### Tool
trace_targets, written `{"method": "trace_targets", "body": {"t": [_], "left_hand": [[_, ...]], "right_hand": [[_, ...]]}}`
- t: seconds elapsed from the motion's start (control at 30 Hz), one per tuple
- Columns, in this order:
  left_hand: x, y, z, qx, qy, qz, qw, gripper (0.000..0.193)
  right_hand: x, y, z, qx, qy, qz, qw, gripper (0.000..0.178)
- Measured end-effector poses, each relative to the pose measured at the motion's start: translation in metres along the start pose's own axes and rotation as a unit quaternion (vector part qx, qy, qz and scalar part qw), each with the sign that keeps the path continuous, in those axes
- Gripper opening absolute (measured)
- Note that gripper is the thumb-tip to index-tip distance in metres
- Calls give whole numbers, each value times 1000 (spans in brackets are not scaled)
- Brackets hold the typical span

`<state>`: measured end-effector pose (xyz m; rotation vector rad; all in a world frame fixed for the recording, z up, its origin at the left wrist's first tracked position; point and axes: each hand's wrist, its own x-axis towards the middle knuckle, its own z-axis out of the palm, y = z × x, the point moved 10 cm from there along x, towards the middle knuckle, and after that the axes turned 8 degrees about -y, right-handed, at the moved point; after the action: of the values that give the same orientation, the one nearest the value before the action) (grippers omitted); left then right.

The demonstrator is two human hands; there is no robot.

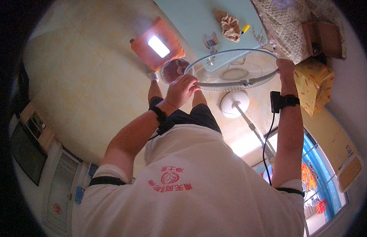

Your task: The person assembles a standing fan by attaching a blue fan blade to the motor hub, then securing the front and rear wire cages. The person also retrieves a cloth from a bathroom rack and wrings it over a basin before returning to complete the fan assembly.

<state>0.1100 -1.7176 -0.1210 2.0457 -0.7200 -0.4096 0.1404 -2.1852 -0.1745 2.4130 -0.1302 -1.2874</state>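
Observation:
A round wire fan grille (215,75) with a pale grey rim is raised in front of me, tilted so that I look across it. My left hand (181,90) is closed on the near left part of its rim. The right side of the rim is gripped by my right hand (286,67), though its fingers are partly hidden. Below the grille, a white fan stand (230,106) rises from the floor on a round base, its pole leaning away to the lower right in the picture. Another round, brownish see-through piece (174,71) lies low beside my left hand.
An orange stool (146,49) holds a glowing white panel (158,46). On the pale blue table (191,19) are crumpled brown paper (230,27) and a yellow-handled tool (245,29). To the right are a quilted cover (280,29), a brown carton (325,37) and a yellow patterned box (313,83).

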Motion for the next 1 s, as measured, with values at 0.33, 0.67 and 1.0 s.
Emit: {"method": "trace_targets", "body": {"t": [0.33, 0.67, 1.0], "left_hand": [[-3, -1, 1, -3, 22, 9, 1000, 31], [-2, 1, 0, 10, 14, 3, 1000, 29], [19, 17, 14, -49, -99, 33, 993, 38]], "right_hand": [[15, 15, 30, 103, -21, 12, 994, 26], [14, 9, 31, -2, -9, -24, 1000, 23], [30, 38, 70, 259, 46, 55, 963, 26]]}}
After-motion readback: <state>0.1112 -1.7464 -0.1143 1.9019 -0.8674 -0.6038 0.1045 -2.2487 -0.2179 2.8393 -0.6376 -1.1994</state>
